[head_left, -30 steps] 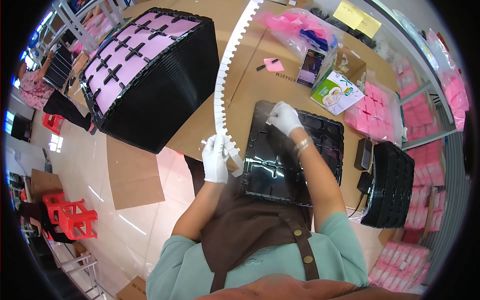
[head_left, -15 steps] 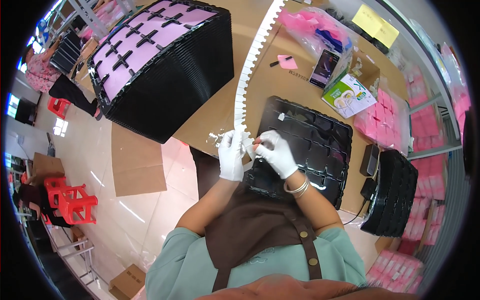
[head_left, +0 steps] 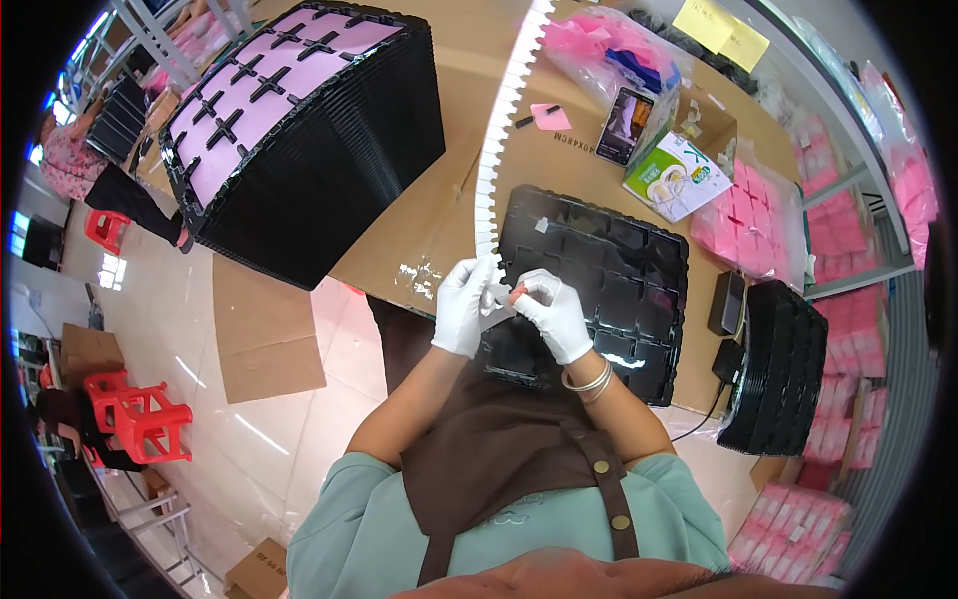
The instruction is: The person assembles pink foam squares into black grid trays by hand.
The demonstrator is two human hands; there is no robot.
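A long white strip (head_left: 498, 130) with a notched edge, like a band of small labels, runs from the far side of the cardboard-covered table to my hands. My left hand (head_left: 463, 307), in a white glove, is closed on its near end. My right hand (head_left: 555, 314), gloved with bare fingertips showing, is closed in a pinch beside that end; what lies between its fingers is too small to make out. Under and beyond the right hand lies a black plastic tray (head_left: 639, 290) with a grid of compartments. A small white tag (head_left: 542, 226) sits on its far left part.
A tall stack of black trays (head_left: 329, 160) with a pink top stands at left. To the right are a phone (head_left: 625, 125), a green-and-white box (head_left: 679, 180), bagged pink pieces (head_left: 753, 220), a black adapter (head_left: 729, 364) and more black trays (head_left: 773, 369). White scraps (head_left: 417, 275) lie near the table edge.
The whole view has shifted slightly. My right hand has drawn in a little toward my left hand at the strip's end. The left hand keeps its hold.
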